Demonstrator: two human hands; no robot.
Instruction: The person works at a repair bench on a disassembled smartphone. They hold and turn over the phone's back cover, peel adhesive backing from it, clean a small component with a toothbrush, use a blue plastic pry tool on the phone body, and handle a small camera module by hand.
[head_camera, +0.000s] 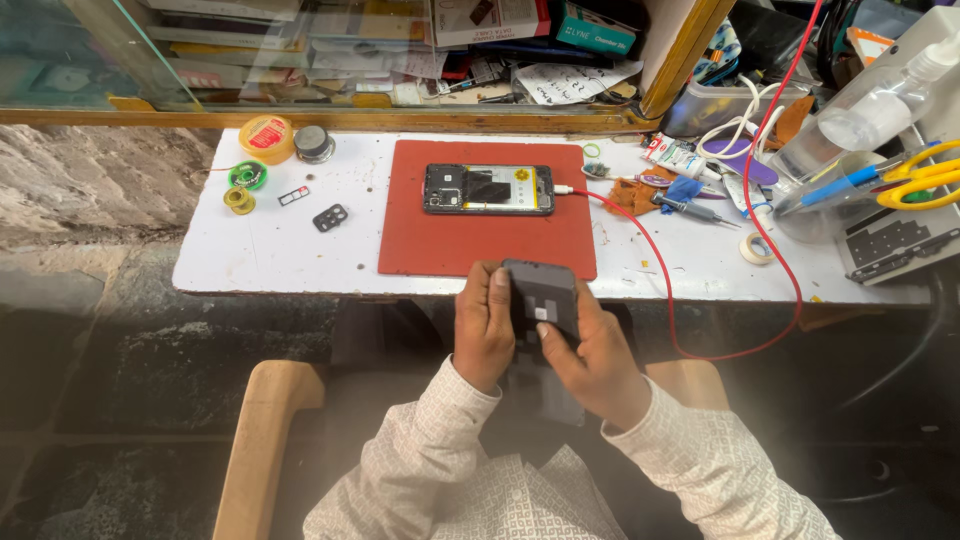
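Dark panel (541, 300) lower end hidden behind right hand (597, 360).

On my white bench (260, 250) lies a red work mat (440, 240), and an opened phone (488, 189) rests on its far half, insides up. A red cable (700, 300) runs from the phone's right end, loops off the front edge and climbs away to the right. Left of the mat I see a small black camera frame (330, 217), a green solder spool (247, 175), a yellow tape roll (266, 138) and a round tin (314, 143). To my right: yellow-handled scissors (925, 180), a clear spray bottle (880, 105) and a blue-gripped screwdriver (690, 208).
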